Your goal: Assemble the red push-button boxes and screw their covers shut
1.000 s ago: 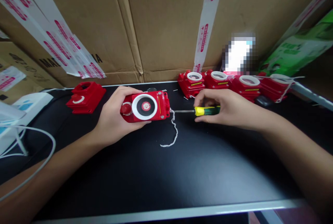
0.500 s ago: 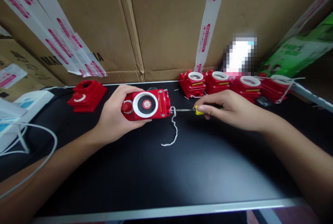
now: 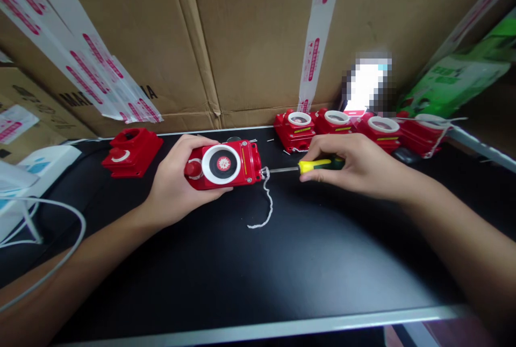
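Observation:
My left hand (image 3: 172, 178) is wrapped round the left end of a red alarm box (image 3: 245, 161) with a white-ringed round window (image 3: 222, 164) and a red knob. From its right end hangs a white cord (image 3: 269, 204), curling onto the black tabletop. My right hand (image 3: 350, 167) has thumb and fingers closed on the yellow and green handle of a screwdriver (image 3: 312, 166). The screwdriver lies level, its tip at the box's right end beside the cord's knot. The exact spot the tip touches is too small to make out.
Several similar red boxes (image 3: 295, 131) stand in a row at the back right, near a lit phone (image 3: 365, 86). At the left sit another red box (image 3: 133, 152) and a white power strip (image 3: 44, 175). Loose screws (image 3: 253, 141) lie behind the held box. Cardboard (image 3: 250, 41) walls the back.
My right fingers have opened out and shifted back along the screwdriver handle, so more of it shows. The tip stays at the box's end. The whole view has shifted slightly.

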Action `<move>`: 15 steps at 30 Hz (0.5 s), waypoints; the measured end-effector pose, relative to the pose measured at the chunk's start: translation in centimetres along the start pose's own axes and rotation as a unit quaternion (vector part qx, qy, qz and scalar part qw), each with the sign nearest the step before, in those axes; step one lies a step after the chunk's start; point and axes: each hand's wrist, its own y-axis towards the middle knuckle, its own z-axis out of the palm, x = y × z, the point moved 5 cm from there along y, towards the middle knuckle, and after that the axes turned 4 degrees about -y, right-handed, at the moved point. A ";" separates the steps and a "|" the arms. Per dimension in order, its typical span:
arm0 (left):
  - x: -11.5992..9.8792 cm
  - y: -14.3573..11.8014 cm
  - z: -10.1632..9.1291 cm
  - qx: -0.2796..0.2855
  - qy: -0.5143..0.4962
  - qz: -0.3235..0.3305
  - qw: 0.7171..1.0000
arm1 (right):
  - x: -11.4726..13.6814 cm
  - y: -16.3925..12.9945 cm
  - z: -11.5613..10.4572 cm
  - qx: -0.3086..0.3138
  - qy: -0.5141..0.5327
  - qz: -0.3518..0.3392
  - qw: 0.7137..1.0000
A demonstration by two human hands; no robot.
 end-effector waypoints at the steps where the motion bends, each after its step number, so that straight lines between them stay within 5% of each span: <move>1: 0.0 0.0 0.0 -0.001 0.002 0.000 1.000 | 0.0 0.0 0.0 0.004 -0.001 -0.002 1.000; 9: 0.0 -0.1 0.0 0.001 -0.002 0.001 1.000 | 0.5 -0.1 0.6 0.072 -0.050 0.015 0.996; 15: -0.2 -0.1 0.5 0.025 -0.022 -0.003 0.999 | -0.2 -0.2 0.2 0.015 -0.054 0.016 0.998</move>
